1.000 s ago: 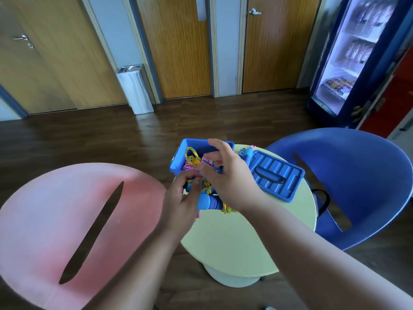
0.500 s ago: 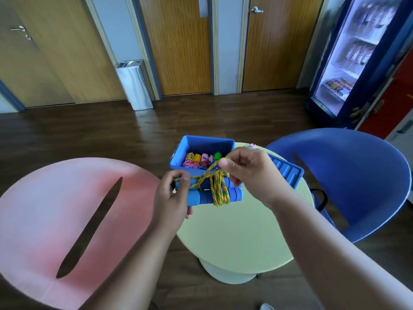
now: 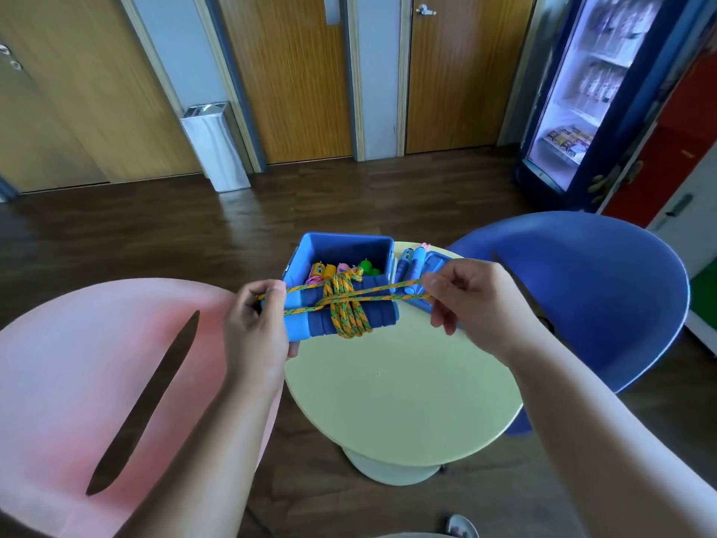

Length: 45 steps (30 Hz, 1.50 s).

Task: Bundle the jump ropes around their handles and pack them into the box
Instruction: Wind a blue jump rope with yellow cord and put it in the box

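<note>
Just in front of the box, on the person's side, the blue handles are held level above the table. The yellow rope is coiled round their middle. The left hand has its fingers curled round the handles' end and one strand. The right hand has its fingers pinched on two taut strands. More bundles lie inside the box.

The rope is rough braided cord; its handles look like matt, ribbed foam. The box is smooth, faintly glossy plastic, the worktop smooth and matt, the floor dark wood with a sheen, the bin brushed metal
</note>
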Tool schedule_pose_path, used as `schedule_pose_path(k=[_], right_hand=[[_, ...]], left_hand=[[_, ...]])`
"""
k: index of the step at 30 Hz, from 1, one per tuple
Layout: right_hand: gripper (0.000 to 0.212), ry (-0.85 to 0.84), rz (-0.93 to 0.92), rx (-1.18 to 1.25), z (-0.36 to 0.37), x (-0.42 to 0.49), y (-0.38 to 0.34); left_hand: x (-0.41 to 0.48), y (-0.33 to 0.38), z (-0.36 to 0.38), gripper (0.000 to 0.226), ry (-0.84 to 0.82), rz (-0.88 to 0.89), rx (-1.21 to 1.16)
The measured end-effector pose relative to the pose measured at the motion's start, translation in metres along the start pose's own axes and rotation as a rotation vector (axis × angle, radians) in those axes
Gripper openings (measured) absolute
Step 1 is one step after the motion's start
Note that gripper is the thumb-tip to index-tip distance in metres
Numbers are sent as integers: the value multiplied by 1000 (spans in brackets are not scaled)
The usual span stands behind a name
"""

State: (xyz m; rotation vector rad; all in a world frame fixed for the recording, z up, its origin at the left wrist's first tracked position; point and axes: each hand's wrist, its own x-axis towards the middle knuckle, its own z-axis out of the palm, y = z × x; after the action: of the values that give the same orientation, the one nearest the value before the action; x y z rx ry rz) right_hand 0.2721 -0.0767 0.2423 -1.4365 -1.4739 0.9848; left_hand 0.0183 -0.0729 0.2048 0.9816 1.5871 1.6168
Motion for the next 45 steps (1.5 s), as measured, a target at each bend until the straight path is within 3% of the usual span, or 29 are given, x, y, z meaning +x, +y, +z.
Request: schedule_pose_path(k=[5, 7, 10, 16, 18, 21, 25, 31, 34, 38, 45], right_hand=[[24, 30, 64, 244, -2, -5, 9], [7, 12, 27, 299, 0, -9, 7], [31, -44, -22, 342, -1, -12, 7], [14, -164, -118, 2, -2, -18, 17], [21, -167, -170, -95, 1, -21, 21], [8, -141, -410, -328, 3, -20, 22], [21, -67, -576, -516, 4, -10, 32], [14, -39, -449, -428, 3, -9, 39], [18, -121, -262, -309, 0, -7, 31], [47, -283, -82, -241, -5, 2, 21], [42, -447, 20, -362, -2, 18, 18]], left_hand=[[2, -2, 0, 12, -23, 11, 40], [4, -3, -1, 13, -31, -13, 46], [5, -7, -2, 14, -54, -36, 73], [4, -9, -3, 18, -43, -92, 45], [4, -8, -4, 17, -44, -91, 55], [5, -6, -5, 17, -43, -91, 65], [1, -2, -4, 15, -46, -94, 79], [-9, 6, -1, 16, -92, -145, 6], [-12, 8, 0, 18, -118, -148, -92], [-17, 8, 8, 18, -180, -189, -246], [-17, -7, 12, 13, -251, -210, -296]])
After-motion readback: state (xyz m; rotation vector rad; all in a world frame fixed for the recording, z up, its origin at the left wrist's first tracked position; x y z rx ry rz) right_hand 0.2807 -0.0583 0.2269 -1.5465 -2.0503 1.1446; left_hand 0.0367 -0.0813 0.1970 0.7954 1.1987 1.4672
